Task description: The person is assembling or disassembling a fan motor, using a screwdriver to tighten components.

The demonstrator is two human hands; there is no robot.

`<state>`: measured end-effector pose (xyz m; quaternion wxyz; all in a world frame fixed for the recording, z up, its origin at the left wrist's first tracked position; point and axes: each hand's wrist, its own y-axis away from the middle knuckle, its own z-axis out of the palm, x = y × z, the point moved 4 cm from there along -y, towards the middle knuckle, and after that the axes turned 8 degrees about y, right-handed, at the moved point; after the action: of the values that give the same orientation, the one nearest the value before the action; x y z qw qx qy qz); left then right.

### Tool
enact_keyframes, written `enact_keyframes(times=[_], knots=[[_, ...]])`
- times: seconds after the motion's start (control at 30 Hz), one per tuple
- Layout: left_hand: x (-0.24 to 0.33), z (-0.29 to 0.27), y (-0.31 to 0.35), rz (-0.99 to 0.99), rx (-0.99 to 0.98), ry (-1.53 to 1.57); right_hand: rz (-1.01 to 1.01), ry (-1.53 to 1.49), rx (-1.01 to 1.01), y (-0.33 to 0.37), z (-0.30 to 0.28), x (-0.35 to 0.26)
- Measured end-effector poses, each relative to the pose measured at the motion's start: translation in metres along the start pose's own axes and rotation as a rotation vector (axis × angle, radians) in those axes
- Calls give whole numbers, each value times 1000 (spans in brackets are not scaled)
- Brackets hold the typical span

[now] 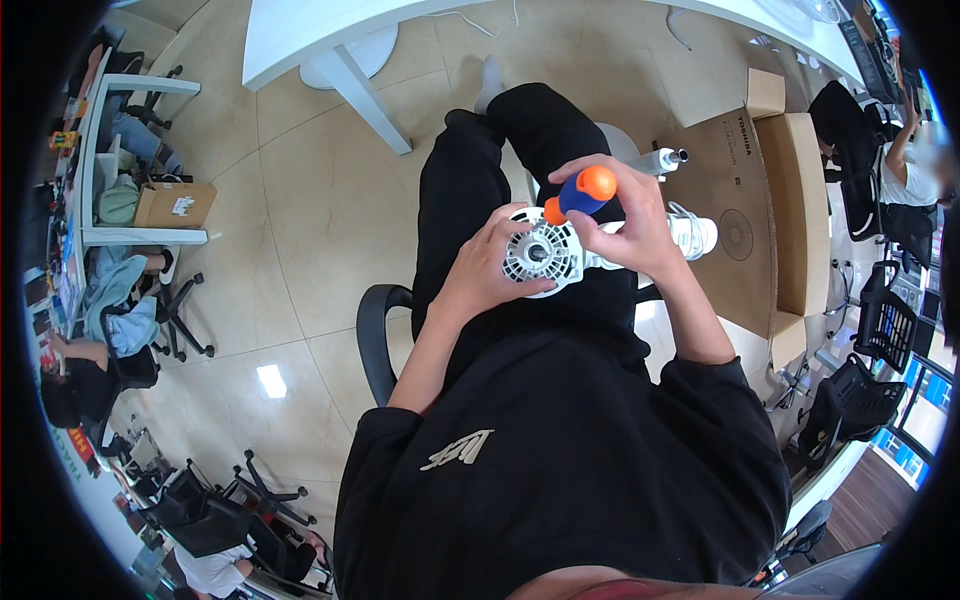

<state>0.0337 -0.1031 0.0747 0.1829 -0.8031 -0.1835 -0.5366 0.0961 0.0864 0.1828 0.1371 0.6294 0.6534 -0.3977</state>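
Note:
On my lap lies a white fan motor unit [556, 272] with a round slotted front and a metal shaft at its centre. My left hand [475, 270] grips its rim, thumb and fingers round the left side. In my right hand [640, 228] is a screwdriver [587, 192] with a blue and orange handle, held over the upper right rim of the unit. Its tip is hidden, so I cannot tell whether it touches a screw. A white cable [690, 232] is bundled round the part to the right of my right wrist.
Beyond my right knee stands a white tube [658, 161] with a dark tip. An open cardboard box [800, 215] is to the right. A white table [300, 40] stands ahead, and a chair armrest [374, 340] is at my left. Other people sit at desks on both sides.

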Motion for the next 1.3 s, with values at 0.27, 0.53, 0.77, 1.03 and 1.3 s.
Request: enact_keyframes(times=[0.27,0.53,0.77,1.03,1.3], knots=[[-3,2,1,-38,12,-8,-83,-39,74,-14,8,-15],[-3,0,0,-47,13,12,-130,-134,16,-21,7,-22],[-5,3,3,-36,26,13,-213,-166,91,-16,13,-15],[-7,3,2,-60,17,8,-192,-96,179,-19,10,-26],[-7,3,3,-40,25,5,-165,-101,184,-11,9,-17]])
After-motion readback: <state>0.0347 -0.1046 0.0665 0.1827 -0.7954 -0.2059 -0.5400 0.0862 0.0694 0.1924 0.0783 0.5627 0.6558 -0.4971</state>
